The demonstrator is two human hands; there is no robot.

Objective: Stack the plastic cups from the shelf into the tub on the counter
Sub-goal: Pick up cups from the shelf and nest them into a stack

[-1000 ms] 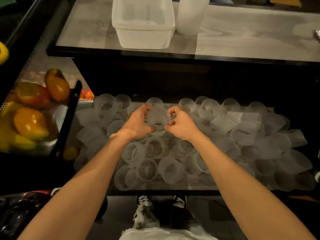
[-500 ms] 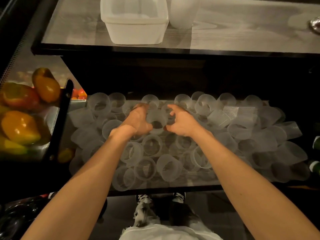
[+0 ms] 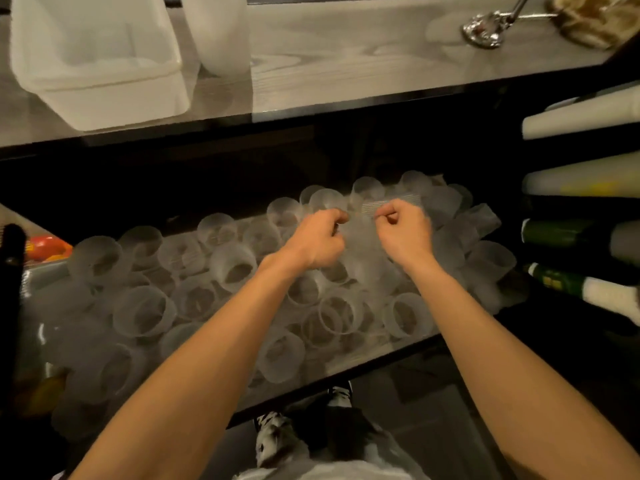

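1. Since the earlier frame both hands have gone to the right, back part of the shelf, and their fingers are curled tighter.
2. The left hand and the right hand each pinch one side of a frosted cup between them. The cup is blurred, but seems raised a little above the loose cups that cover the shelf.
3. I judge the step is picking up; the visible part of the tub shows no cup.
4. The next move must bring the cup up, past the dark front edge of the surface, then left to the tub.
5. A tall white container stands just beside the tub. Bottles lie near the right hand. A metal spoon is well apart.
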